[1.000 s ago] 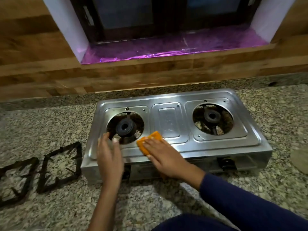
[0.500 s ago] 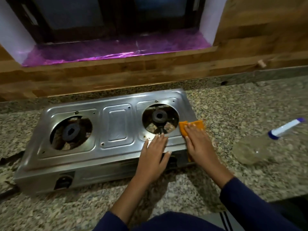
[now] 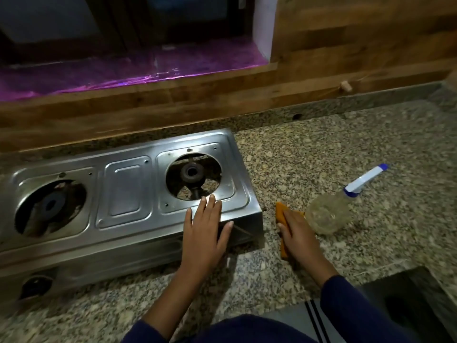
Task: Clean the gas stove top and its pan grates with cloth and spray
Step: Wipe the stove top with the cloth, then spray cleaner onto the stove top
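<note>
A steel two-burner gas stove (image 3: 126, 194) sits on the granite counter with both burner openings bare, no grates on it. My left hand (image 3: 206, 231) lies flat and spread on the stove's front right corner, holding nothing. My right hand (image 3: 296, 236) presses an orange cloth (image 3: 281, 214) onto the counter just right of the stove. A clear spray bottle (image 3: 329, 215) with a white and blue nozzle lies on its side, right beside that hand. The pan grates are out of view.
A wooden wall panel (image 3: 346, 45) and a window sill covered in purple foil (image 3: 123, 73) run behind the counter. The granite counter (image 3: 346, 149) stretches to the right and ends at a dark drop (image 3: 408, 293) at the lower right.
The view swung right, so the grates on the left left the frame. My right hand carried the orange cloth off the stove's right edge onto the counter beside the bottle. My left hand stayed on the stove front.
</note>
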